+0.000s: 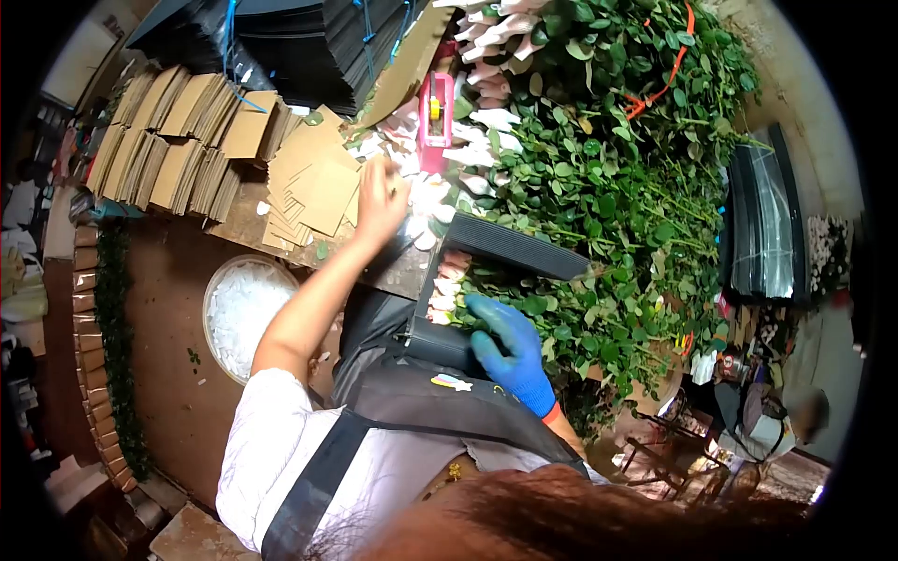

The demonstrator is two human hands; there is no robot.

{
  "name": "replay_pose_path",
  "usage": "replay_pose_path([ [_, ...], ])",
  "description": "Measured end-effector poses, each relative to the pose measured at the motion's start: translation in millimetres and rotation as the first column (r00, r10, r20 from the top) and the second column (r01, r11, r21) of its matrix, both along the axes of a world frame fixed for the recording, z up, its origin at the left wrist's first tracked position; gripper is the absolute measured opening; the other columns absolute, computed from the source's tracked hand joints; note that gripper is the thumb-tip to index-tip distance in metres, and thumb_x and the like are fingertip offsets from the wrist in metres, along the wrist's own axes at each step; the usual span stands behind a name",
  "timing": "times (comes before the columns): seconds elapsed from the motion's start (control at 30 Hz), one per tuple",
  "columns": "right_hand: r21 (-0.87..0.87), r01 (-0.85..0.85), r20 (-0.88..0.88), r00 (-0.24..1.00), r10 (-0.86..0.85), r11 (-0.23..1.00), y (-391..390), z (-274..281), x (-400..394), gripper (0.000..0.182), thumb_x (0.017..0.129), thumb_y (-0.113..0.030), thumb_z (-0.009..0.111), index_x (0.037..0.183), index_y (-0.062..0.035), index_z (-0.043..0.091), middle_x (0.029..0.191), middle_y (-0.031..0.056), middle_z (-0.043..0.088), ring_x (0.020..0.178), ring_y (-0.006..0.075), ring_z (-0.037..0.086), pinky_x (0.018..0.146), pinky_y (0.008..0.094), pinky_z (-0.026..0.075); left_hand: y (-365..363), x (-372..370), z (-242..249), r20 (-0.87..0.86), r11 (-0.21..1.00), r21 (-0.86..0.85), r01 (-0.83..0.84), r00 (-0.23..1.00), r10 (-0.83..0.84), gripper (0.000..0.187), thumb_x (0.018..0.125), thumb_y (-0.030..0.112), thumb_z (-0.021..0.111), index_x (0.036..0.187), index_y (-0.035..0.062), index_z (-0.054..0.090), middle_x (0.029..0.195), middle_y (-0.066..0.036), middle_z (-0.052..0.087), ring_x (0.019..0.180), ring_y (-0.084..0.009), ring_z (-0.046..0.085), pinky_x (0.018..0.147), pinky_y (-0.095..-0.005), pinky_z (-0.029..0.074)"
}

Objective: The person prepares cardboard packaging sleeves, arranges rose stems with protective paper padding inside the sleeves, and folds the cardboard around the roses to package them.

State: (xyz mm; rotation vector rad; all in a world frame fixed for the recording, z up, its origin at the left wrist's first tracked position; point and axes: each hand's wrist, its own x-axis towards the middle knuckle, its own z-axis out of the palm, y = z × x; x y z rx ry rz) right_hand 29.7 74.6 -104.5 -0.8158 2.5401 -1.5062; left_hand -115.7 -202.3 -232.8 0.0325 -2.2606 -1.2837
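My left hand, bare, is raised over the table's near edge, beside the pink tape dispenser and some white petals. Its fingers are curled together; anything between them is too small to make out. Gloved in blue, my right hand has its thumb and fingers apart and rests at the rose bunch inside a folded black corrugated sheet. Pale pink rose heads show in a row at the sheet's left end. Leafy stems stretch right from them.
Brown cardboard pieces and stacks cover the left part of the table. Black sheets stand behind. Leafy roses fill the right. A tub of white pieces stands below left.
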Motion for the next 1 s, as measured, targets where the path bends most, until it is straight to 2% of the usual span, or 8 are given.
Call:
replay_pose_path([
  [0.33,0.113,-0.071,-0.238,0.966,0.096,0.991,-10.0,-17.8,-0.7,0.036,0.087,-0.009,0.070,0.124,-0.0083,0.069,0.119,0.0114,0.071,0.100,0.0318,0.068,0.086,0.0415,0.053,-103.8,-195.9,171.4,-0.547,0.488,-0.428,-0.761,0.648,0.530,0.053,0.084,0.025,0.079,0.125,0.0035,0.054,0.126,-0.015,0.053,0.118,-0.0341,0.051,0.103,-0.0497,0.038],
  [0.4,0.118,-0.043,-0.246,0.967,0.071,0.992,-13.8,-13.2,-0.5,0.036,0.088,-0.009,0.070,0.124,-0.0101,0.068,0.120,0.0095,0.071,0.099,0.0316,0.068,0.085,0.0417,0.053,-116.5,-184.4,213.1,-0.017,0.521,-0.700,-0.488,0.741,0.671,0.093,0.073,0.047,0.081,0.144,0.0035,0.041,0.140,-0.020,0.051,0.130,-0.0384,0.047,0.103,-0.0576,0.039],
  [0.5,0.015,0.014,-0.185,0.983,-0.011,1.000,-8.4,-7.2,-2.0,0.038,0.089,-0.006,0.067,0.126,-0.0077,0.067,0.119,0.0136,0.071,0.100,0.0314,0.069,0.089,0.0408,0.054,-158.7,-181.3,218.2,-0.055,0.811,-0.496,-0.309,0.944,0.326,0.049,0.080,0.028,0.077,0.121,0.0059,0.061,0.094,-0.013,0.069,0.091,-0.0290,0.067,0.085,-0.0402,0.052],
  [0.67,-0.490,0.252,0.499,0.866,0.032,0.834,2.0,-9.7,-28.1,0.057,0.103,-0.031,0.061,0.144,0.0057,0.047,0.134,0.0193,0.062,0.119,0.0241,0.064,0.103,0.0363,0.050,-53.4,-7.9,256.6,-0.632,0.981,0.193,-0.006,0.764,0.129,0.003,0.095,0.000,0.067,0.095,-0.0021,0.068,0.100,-0.008,0.067,0.082,-0.0179,0.065,0.071,-0.0261,0.053],
  [0.73,-0.637,0.203,0.565,0.779,0.272,0.743,1.7,3.3,-45.3,0.090,0.094,-0.057,0.065,0.152,0.0054,0.035,0.142,0.0228,0.055,0.122,0.0254,0.061,0.102,0.0372,0.050,-9.2,51.2,234.5,-0.751,0.970,0.134,-0.202,0.618,0.233,0.006,0.088,-0.002,0.073,0.093,-0.0012,0.069,0.096,-0.006,0.063,0.082,-0.0181,0.061,0.071,-0.0280,0.052],
  [0.8,-0.695,0.124,0.541,0.739,0.402,0.708,-2.3,31.1,-54.9,0.100,0.089,-0.062,0.068,0.154,0.0045,0.031,0.145,0.0222,0.051,0.124,0.0259,0.060,0.103,0.0374,0.050,18.7,91.7,198.4,-0.628,0.962,-0.268,0.041,0.750,-0.207,0.018,0.080,0.006,0.077,0.097,0.0060,0.073,0.093,-0.003,0.062,0.081,-0.0166,0.060,0.073,-0.0303,0.048],
  [0.9,-0.089,0.200,0.564,0.817,-0.116,0.976,17.7,33.7,-66.5,0.069,0.090,-0.040,0.077,0.136,0.0031,0.052,0.090,0.0025,0.064,0.078,0.0077,0.056,0.069,0.0244,0.047,61.2,111.6,157.1,-0.325,0.718,-0.643,0.265,0.755,-0.569,0.031,0.070,0.020,0.084,0.100,0.0131,0.076,0.092,0.000,0.065,0.082,-0.0139,0.060,0.078,-0.0322,0.044],
  [1.0,-0.060,0.346,0.548,0.796,-0.259,0.936,49.5,0.5,-65.7,0.029,0.093,-0.027,0.077,0.094,-0.0020,0.063,0.075,-0.0021,0.060,0.065,0.0055,0.050,0.059,0.0233,0.043,46.3,121.1,123.7,-0.305,0.884,-0.360,0.299,0.858,-0.414,0.050,0.071,0.029,0.088,0.112,0.0092,0.070,0.109,-0.009,0.063,0.094,-0.0247,0.060,0.085,-0.0366,0.047],
])
